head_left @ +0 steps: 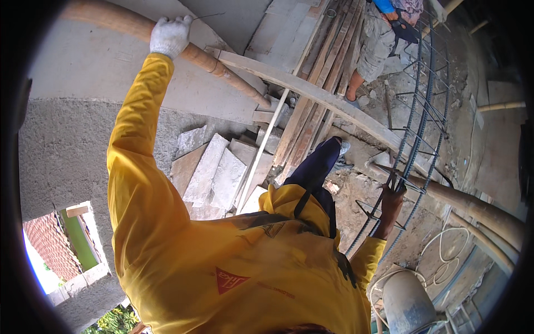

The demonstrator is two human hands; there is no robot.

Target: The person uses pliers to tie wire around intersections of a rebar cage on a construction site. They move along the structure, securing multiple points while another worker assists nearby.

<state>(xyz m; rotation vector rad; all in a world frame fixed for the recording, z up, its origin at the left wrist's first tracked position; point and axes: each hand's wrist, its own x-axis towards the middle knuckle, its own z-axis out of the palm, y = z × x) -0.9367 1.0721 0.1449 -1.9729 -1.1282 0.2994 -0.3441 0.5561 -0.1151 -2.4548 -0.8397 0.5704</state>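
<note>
Over there the right hand (391, 205) is the nearer one to the rebar cage (426, 108), its fingers curled round the steel; the cage's long axis runs through that grasp, most of its length stretching ahead of the fingers toward a co-worker (375, 53), a shorter part reaching back beside the yellow sleeve (369, 256); the gloved left hand (170, 37), well apart, clasps a bamboo pole (208, 61) that extends both ways past its fingers.

Yellow long-sleeved shirt (183, 278), red triangle (227, 280), white left glove (170, 38), probably navy trousers (312, 166).
</note>
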